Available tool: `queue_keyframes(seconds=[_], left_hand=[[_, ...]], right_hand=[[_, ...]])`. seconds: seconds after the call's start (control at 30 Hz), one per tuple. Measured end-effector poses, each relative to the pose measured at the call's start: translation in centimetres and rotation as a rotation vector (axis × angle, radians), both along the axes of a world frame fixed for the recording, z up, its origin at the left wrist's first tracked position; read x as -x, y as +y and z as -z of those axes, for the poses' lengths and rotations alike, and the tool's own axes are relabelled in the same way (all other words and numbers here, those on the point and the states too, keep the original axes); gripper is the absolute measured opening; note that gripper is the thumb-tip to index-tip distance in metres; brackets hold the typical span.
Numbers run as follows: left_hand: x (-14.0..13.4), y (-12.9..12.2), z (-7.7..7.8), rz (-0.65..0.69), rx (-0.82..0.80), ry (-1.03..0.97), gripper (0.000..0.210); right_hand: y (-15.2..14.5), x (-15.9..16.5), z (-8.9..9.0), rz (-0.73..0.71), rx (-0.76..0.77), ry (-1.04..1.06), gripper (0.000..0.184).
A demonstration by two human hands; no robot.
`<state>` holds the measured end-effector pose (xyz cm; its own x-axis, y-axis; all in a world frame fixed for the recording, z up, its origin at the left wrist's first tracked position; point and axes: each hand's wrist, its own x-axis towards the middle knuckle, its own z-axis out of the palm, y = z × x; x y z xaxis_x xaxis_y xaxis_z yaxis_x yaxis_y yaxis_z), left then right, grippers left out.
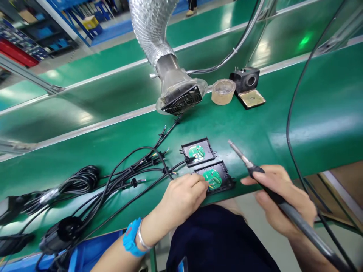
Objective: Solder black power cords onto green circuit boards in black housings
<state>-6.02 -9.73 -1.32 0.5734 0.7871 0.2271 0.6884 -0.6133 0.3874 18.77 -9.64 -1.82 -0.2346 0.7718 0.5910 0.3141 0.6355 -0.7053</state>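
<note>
Green circuit boards [214, 178], black cables [124, 173], bright blue wristband [131, 237]

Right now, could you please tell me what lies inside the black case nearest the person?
The near black case holds a green circuit board with thin wires; the left hand covers the case's left part, hiding whatever lies there.

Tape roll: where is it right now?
In the head view, the tape roll sits above and right of centre on the green bench, between the black fan and the black stand.
</note>
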Motion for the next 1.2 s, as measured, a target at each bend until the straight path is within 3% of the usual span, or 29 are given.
queue_keyframes(seconds=[0.2, 0.5, 1.2], left_hand=[[-1.2, 0.7, -0.7, -0.051, 0.142, 0.220, 0.019], [-2.4, 1.4, -1.9, -0.057, 0.253, 0.368, 0.019], [-2.1, 1.5, -1.4, -0.062, 0.271, 0.330, 0.017]], right_hand=[[-0.9, -0.4, -2.3, -0.107, 0.123, -0.114, 0.034], [-0.7, 0.8, -0.7, -0.154, 0.012, -0.134, 0.028], [0.1, 1.6, -1.1, -0.176, 0.017, -0.214, 0.027]])
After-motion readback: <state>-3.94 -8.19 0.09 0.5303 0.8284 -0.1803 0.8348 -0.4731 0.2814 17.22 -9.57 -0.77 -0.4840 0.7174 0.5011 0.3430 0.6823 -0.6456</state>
